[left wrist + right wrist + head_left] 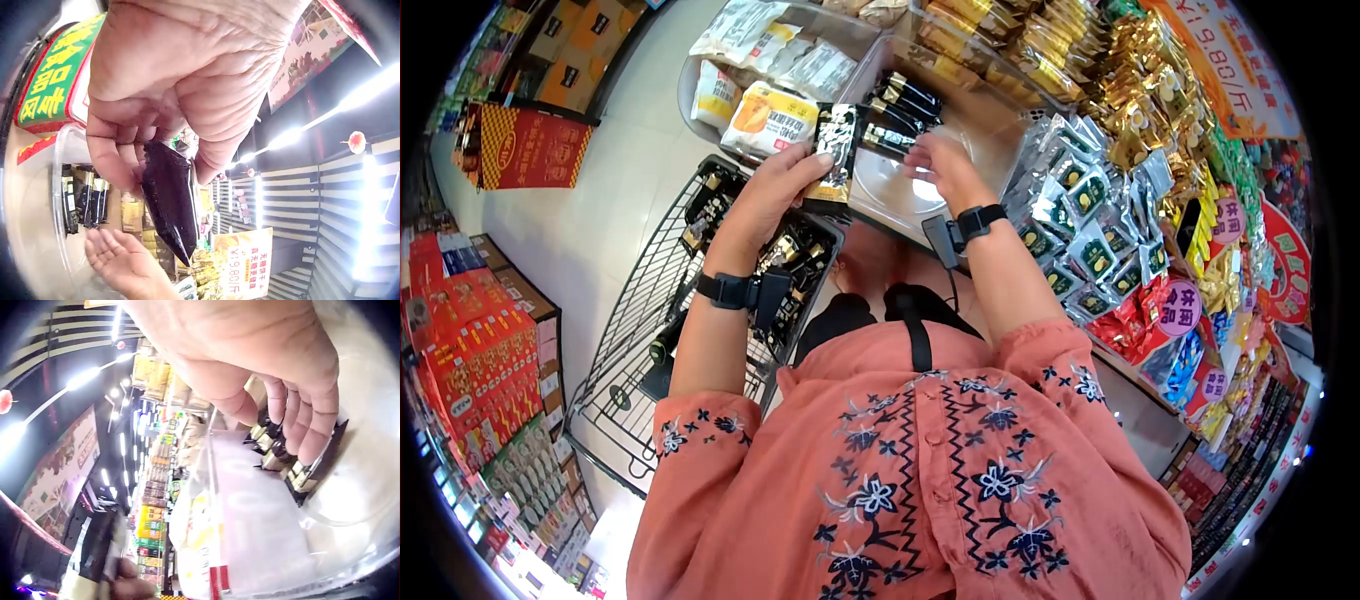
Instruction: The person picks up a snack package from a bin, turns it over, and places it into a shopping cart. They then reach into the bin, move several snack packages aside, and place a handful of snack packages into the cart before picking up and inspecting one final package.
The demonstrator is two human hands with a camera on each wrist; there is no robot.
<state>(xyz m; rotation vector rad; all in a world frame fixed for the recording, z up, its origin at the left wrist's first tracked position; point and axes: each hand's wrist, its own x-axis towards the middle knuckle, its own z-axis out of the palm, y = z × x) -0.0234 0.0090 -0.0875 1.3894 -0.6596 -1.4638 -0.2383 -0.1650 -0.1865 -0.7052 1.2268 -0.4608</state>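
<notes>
My left hand (775, 190) pinches a black packet (838, 150) with gold and white print, held between thumb and fingers at the clear bin's near left side. In the left wrist view, this packet (170, 200) hangs from the left fingers. Over the clear bin (990, 130), my right hand (948, 168) is bare, its fingers loosely bent beside several black packets (900, 105). The right wrist view shows the fingers of the right hand (269, 369) in front of black and gold packets (303, 478); whether they touch is unclear.
A wire cart (615, 400) holding many black packets stands below the left forearm. White and yellow packs (770, 120) fill the bin to the left; silver and green packets (1090, 200) lie right. Gold packets are heaped farther back. Red boxes (475, 350) stand at far left.
</notes>
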